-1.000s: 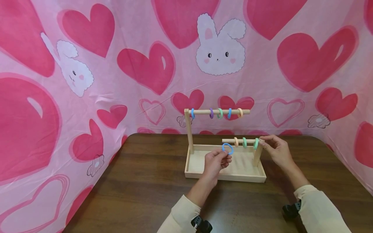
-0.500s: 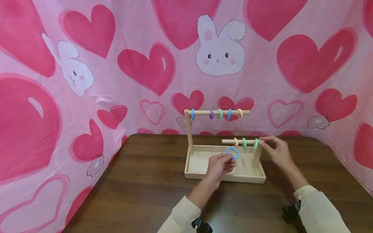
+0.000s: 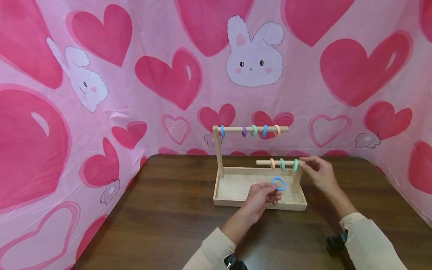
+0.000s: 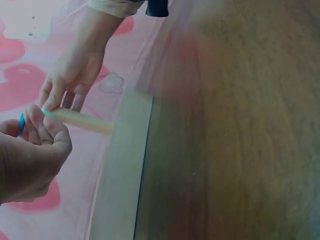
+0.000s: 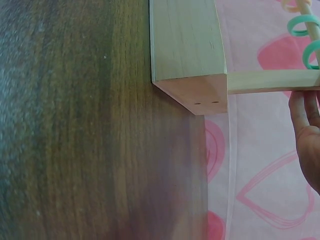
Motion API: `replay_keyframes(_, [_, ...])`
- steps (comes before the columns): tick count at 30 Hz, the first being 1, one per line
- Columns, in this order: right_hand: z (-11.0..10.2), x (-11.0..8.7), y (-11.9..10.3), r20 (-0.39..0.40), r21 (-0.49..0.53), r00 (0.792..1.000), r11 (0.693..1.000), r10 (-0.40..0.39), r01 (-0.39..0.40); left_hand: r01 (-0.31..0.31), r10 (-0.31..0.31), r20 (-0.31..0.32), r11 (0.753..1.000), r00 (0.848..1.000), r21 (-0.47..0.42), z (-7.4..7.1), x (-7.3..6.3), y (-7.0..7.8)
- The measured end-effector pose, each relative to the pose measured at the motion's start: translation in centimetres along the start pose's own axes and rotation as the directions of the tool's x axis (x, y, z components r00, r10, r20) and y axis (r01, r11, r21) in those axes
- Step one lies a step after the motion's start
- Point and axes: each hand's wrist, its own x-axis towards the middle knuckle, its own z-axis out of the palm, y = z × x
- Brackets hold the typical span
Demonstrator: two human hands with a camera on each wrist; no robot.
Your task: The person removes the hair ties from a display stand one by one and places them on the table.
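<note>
My left hand [image 3: 261, 198] pinches a blue ring [image 3: 278, 178] between thumb and fingers, holding it above the tray of a wooden rack [image 3: 229, 203]. The ring shows edge-on in the left wrist view, beyond the curled fingers. My right hand [image 3: 320, 174] grips the top of the rack's right post [image 3: 297, 180], where the lower rod [image 3: 263, 162] joins it. That rod carries an orange ring [image 3: 272, 164] and two green rings, one [image 3: 282, 164] mid-rod and another [image 3: 295, 165] close to the post. In the right wrist view, fingers [image 5: 298, 112] lie against the post.
A higher rod [image 3: 233, 129] on the left post [image 3: 218, 153] bears several rings: blue, purple, green and orange. Both rods have one free end. The rack stands on a dark wooden table [image 3: 162, 217]. Behind hangs a pink heart-and-rabbit cloth [image 3: 212, 86].
My left hand has moved right and slightly down with the blue ring, from near the lower rod's free end to below its ringed part. The right hand has stayed on the post.
</note>
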Motion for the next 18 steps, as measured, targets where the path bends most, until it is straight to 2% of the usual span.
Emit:
replay_keyframes(13, [0.0,0.1,-0.1,-0.003,0.014,1.0,1.0,0.008,-0.008,0.047,-0.053,0.063,0.994,0.997,0.095,0.7,-0.3,-1.5])
replay_keyframes(18, [0.0,0.1,-0.1,0.002,0.034,1.0,0.999,-0.003,0.003,0.064,-0.072,0.063,0.991,0.995,0.117,0.8,-0.2,-2.2])
